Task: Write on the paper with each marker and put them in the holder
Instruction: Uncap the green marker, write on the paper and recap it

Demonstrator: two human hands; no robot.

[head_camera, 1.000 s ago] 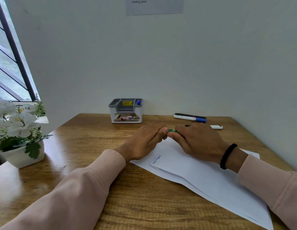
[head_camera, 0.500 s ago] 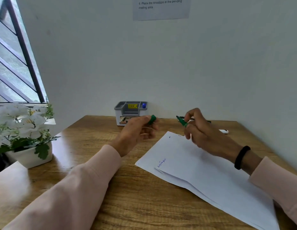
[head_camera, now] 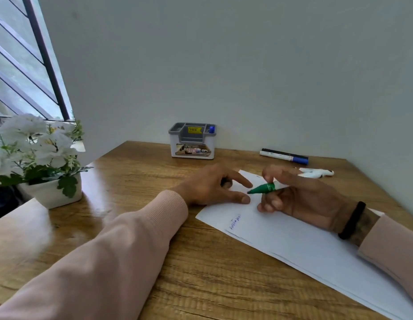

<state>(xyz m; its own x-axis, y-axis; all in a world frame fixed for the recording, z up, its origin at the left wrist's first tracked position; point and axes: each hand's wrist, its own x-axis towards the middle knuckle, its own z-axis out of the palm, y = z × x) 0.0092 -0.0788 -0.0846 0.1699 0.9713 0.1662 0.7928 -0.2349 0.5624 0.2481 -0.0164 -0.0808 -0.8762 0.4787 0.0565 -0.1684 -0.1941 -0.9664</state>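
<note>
My right hand (head_camera: 300, 199) grips an uncapped green marker (head_camera: 265, 188), tip pointing left just above the white paper (head_camera: 293, 241). My left hand (head_camera: 212, 188) rests on the paper's far left corner, index finger and thumb stretched out. Its other fingers are curled under, with something dark tucked there that I take for the green cap. Small blue writing shows near the paper's left edge. The grey-and-white holder (head_camera: 192, 140) stands by the wall with a blue marker (head_camera: 211, 129) in its right slot.
A white marker with a blue cap (head_camera: 284, 156) lies by the wall beside a black one, and another white marker (head_camera: 316, 173) lies behind my right hand. A white pot of flowers (head_camera: 53, 195) stands at the wooden table's left edge. The wall closes in on the right.
My hands pulled the green cap off the marker. Both hands then came down to the paper, with the left resting on its corner and the marker tip lowered toward the sheet.
</note>
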